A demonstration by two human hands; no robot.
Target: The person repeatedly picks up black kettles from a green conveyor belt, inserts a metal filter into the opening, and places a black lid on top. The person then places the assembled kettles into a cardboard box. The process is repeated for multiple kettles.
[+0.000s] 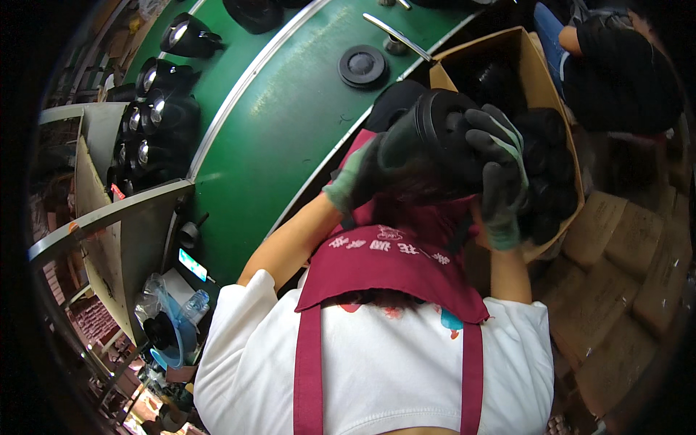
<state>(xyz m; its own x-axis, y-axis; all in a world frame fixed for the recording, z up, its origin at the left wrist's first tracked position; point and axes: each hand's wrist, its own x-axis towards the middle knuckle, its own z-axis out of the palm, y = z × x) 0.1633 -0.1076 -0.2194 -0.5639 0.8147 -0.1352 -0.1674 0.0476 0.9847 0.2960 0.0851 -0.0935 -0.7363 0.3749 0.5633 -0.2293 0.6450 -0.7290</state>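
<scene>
A large black rounded vessel (pixel 413 148) is held up in front of my apron, with a ringed round end facing up and to the right. My left hand (pixel 362 177), in a dark glove with a green cuff, wraps round its left side; that hand's fingertips are hidden. My right hand (pixel 500 156), gloved alike, has its fingers bent over the vessel's right end. Whether that round end is a separate lid, I cannot tell. A flat black round disc (pixel 362 67) with a raised rim lies on the green worktable (pixel 283 130) beyond my left hand.
An open cardboard box (pixel 576 174) of black parts stands just right of my hands. Closed cartons (pixel 616 239) lie beyond it. Several shiny black vessels (pixel 170 109) crowd the far left. A metal bar handle (pixel 397 36) sticks up at the table's edge. Another person (pixel 616 72) sits upper right.
</scene>
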